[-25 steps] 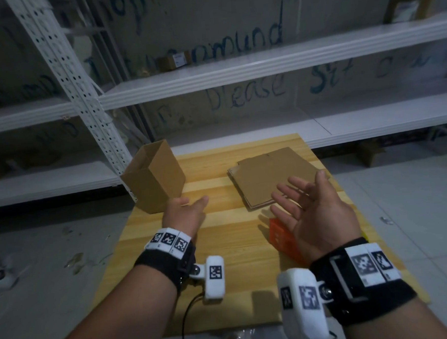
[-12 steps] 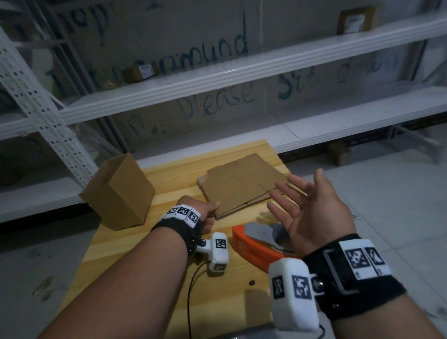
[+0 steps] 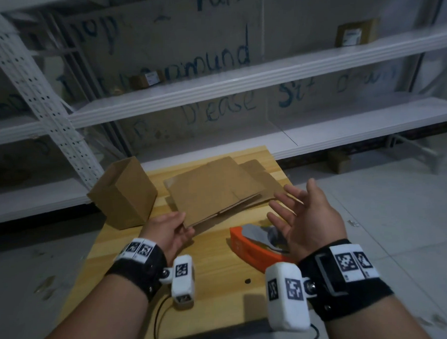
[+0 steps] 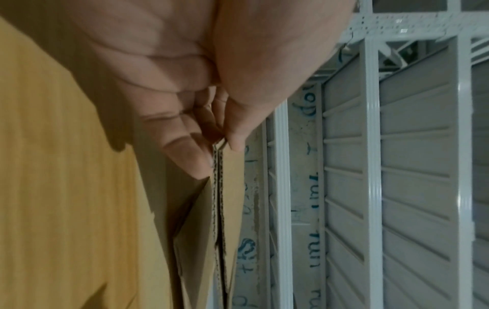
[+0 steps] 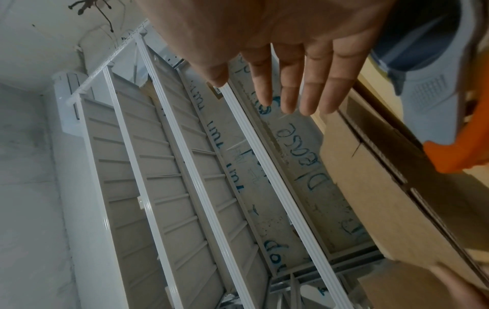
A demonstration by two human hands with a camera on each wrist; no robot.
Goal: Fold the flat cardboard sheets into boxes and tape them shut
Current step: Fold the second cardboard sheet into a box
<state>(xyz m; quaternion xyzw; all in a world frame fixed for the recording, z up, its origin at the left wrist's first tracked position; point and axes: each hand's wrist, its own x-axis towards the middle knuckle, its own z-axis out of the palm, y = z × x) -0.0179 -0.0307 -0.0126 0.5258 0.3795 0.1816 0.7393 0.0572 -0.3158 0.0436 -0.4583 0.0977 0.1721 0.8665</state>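
Head view looks down at the table; both wrist views face the shelving.

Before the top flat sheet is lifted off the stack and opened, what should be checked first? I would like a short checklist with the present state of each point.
1. Left hand grips the top flat sheet: ok; thumb and fingers pinch its near corner, shown closely in the left wrist view.
2. Only one sheet is pinched: cannot tell; the left wrist view shows layered edges together.
3. Right hand is free to help: ok; it is open, holds nothing, and hovers by the stack's right edge.
4. Tape dispenser within reach: ok; it lies on the table below the right hand.
5. Folded box is out of the way: ok; it stands left of the stack, apart from it.
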